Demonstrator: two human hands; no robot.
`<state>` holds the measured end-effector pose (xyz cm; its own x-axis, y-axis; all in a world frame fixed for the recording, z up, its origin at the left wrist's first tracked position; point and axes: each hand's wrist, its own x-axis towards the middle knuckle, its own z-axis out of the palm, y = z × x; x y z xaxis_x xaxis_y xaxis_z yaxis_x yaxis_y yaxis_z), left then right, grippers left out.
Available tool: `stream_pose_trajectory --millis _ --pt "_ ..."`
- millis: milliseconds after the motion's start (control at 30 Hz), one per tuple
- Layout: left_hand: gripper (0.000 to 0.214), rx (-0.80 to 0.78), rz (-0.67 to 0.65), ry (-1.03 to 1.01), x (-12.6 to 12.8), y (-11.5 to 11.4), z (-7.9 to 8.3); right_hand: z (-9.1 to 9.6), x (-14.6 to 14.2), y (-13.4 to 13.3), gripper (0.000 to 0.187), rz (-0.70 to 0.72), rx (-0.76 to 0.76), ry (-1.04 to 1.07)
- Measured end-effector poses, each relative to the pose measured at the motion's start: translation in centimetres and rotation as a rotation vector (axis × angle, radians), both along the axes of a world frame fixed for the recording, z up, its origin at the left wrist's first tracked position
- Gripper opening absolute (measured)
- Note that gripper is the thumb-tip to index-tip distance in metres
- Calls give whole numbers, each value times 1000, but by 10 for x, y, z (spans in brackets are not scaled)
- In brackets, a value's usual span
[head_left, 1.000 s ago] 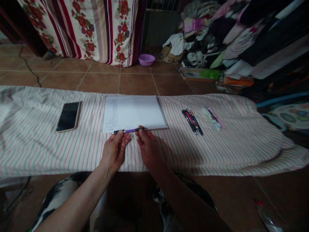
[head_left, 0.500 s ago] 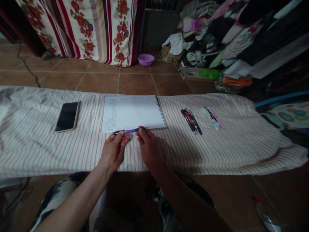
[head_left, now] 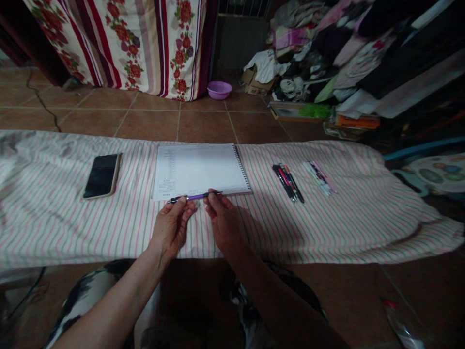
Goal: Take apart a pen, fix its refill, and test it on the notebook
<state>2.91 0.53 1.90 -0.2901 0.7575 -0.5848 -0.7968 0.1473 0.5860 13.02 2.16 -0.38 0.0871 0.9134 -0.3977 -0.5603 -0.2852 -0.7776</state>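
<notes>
A purple and black pen (head_left: 196,197) lies level between my two hands, at the near edge of a spiral notebook (head_left: 205,167). My left hand (head_left: 174,220) pinches its left part between thumb and fingers. Near the other end, my right hand (head_left: 223,218) pinches the black part the same way. The notebook is open at a mostly blank white page, with a printed column down its left side and the spiral binding on its right.
Left of the notebook lies a phone (head_left: 102,175). To the right are a bunch of dark pens (head_left: 288,182) and a group of pale pens (head_left: 319,177). All rest on a striped cloth (head_left: 345,228). Beyond, a purple basin (head_left: 219,90) stands on the tiled floor.
</notes>
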Motion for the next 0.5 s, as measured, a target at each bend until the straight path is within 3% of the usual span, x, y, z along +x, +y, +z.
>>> stream_pose_trajectory --millis 500 --pt "26 -11 -7 4 1 0 2 2 1 0 21 0 -22 -48"
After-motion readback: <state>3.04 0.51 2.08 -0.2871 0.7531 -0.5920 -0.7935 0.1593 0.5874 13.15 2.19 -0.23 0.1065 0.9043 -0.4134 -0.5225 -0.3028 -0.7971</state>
